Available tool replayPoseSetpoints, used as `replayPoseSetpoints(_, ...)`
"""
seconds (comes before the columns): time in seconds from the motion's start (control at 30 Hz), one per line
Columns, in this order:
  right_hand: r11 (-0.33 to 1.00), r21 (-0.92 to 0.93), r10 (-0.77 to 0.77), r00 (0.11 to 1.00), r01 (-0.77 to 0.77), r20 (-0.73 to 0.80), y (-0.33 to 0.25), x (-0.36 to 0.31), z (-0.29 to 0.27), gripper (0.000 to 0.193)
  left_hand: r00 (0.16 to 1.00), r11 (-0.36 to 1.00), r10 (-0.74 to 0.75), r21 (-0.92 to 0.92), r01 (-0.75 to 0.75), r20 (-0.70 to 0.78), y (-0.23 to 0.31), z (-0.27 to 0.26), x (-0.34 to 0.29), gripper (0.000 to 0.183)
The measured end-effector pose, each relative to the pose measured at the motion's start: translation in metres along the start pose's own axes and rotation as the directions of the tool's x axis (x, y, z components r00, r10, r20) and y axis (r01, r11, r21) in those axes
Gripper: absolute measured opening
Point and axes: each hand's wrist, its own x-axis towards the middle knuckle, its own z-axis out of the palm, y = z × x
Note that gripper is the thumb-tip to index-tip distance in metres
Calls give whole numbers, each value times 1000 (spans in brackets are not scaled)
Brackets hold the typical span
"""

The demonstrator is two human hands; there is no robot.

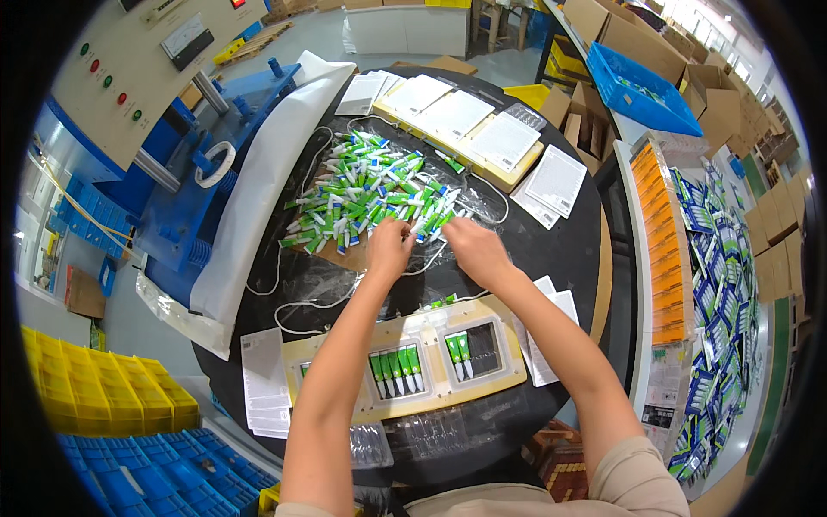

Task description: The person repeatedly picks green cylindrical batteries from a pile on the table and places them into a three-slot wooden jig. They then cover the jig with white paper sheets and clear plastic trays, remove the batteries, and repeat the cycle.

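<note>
A heap of small green and white tubes with blue caps (pixel 366 185) lies on the round black table (pixel 551 258). At its near edge, my left hand (pixel 389 247) has its fingers curled together among the tubes. My right hand (pixel 479 250) is beside it, fingers bent and pinched at the heap's right side; whatever either hand grips is hidden. Below my forearms lies a cream frame tray (pixel 435 358) with windows. Several tubes (pixel 396 370) stand in a row in its middle window, and two tubes (pixel 459 355) are in the right one. My left forearm covers its left window.
Printed cards (pixel 457 116) lie on a second cream frame at the table's far side. Clear plastic blisters (pixel 435 433) are at the near edge. A blue machine (pixel 185 207) stands left, yellow bins (pixel 95 388) lower left. Packaged goods (pixel 724 302) fill the right-hand bench.
</note>
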Motion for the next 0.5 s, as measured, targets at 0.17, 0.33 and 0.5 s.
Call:
replayPoseSetpoints(0.17,653,624,584,810,-428,-56,-54,-123,-79,25,925,936,334,-179,-302,183,74,-38,-131,24)
replayPoseSetpoints(0.33,98,901,824,543,-422,165,-99,-194,-59,19,749,741,617,142,-656,241,114,-24,-191,36)
replayPoseSetpoints(0.5,260,817,859,510,-515,47,-110,-201,-44,20,799,765,547,237,-599,252,119,-7,-205,36)
